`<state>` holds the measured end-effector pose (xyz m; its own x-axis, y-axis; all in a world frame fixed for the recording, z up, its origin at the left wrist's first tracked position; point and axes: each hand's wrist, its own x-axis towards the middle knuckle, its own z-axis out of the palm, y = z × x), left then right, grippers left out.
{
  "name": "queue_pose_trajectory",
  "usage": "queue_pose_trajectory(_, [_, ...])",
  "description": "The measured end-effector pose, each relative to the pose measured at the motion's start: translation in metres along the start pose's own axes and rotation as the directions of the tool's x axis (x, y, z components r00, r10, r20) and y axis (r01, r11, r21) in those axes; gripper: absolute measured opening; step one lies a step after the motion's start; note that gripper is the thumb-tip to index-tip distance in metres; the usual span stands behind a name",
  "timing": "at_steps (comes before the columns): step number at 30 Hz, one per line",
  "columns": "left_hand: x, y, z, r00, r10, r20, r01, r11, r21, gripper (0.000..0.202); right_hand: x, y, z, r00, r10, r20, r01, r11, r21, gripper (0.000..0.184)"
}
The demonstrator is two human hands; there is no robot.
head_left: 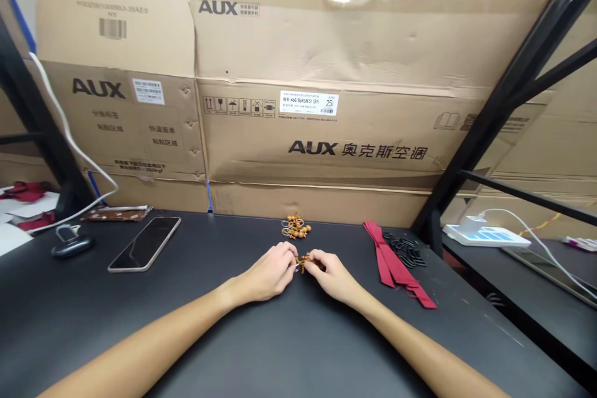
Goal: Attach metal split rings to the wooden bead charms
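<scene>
Between my two hands is a small keychain (305, 257) with brown cord, beads and a silvery ring, low over the dark tabletop (298, 336). My left hand (270, 270) is closed with its fingers curled at the ring side; its fingertips are partly hidden. From the right, my right hand (336, 275) pinches the beaded side between thumb and fingers. Just beyond them lies a little pile of similar wooden-bead keychains (296, 227) with metal rings.
Red fabric strips (395, 267) and a heap of black loops (407, 250) lie to the right. A phone (145, 244), a black case (73, 246) and a brown packet (116, 213) sit left. Cardboard (354, 68) backs the table; a power strip (485, 235) stands on the neighbouring table.
</scene>
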<state>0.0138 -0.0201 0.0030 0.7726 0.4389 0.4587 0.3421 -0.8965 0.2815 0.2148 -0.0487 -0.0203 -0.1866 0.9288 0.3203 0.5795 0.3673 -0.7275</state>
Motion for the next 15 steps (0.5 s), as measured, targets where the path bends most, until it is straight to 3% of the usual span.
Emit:
queue_pose_trajectory(7, [0.0,0.0017,-0.0006,0.999,0.032,0.024,-0.032,0.999,0.037,0.015,0.002,0.0005,-0.0023,0.999,0.027,0.018,-0.029,0.997,0.077,0.026])
queue_pose_trajectory(15, [0.0004,-0.0009,0.0007,0.999,-0.012,-0.03,0.01,0.997,-0.073,0.019,-0.0012,0.0013,-0.004,0.995,-0.087,0.04,0.092,0.981,-0.168,0.017])
